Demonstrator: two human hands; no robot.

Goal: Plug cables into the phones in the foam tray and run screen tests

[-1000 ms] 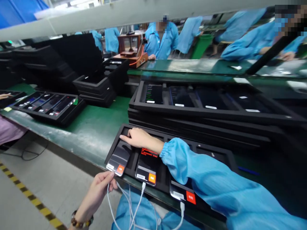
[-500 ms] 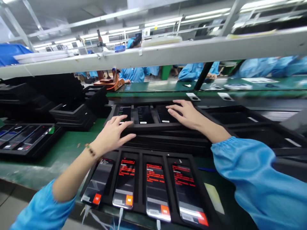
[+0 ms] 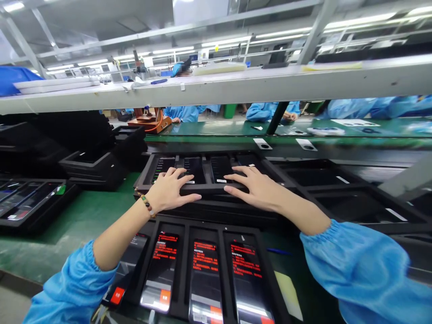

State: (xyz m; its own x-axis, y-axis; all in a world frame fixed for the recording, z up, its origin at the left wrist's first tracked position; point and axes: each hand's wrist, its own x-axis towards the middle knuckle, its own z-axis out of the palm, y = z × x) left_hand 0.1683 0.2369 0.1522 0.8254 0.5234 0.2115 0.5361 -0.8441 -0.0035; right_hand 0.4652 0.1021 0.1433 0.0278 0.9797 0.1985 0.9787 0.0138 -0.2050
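My left hand (image 3: 171,191), with a beaded bracelet (image 3: 147,206) at the wrist, has its fingers spread over the front left of a black tray (image 3: 164,187) of dark phones. Opposite it, my right hand (image 3: 254,188) reaches over the front right of that tray, fingers also apart. Neither hand grips anything; whether the fingertips touch the phones (image 3: 221,168) I cannot tell. Closer to me lies a second black tray (image 3: 182,252) with several phones, such as a phone (image 3: 205,274) showing red text. My left forearm partly covers its leftmost phone (image 3: 130,265).
Black trays are stacked at left (image 3: 89,166), with another phone tray (image 3: 23,211) before them. Black trays with dark panels (image 3: 357,207) lie at right. A blue pen (image 3: 278,251) and a yellowish pad (image 3: 288,292) lie beside the near tray. A white shelf (image 3: 216,85) crosses above; people sit beyond.
The view has shifted, and more of the far tray shows. My right hand has come down from the tray's back edge toward its front and closer to my left hand.
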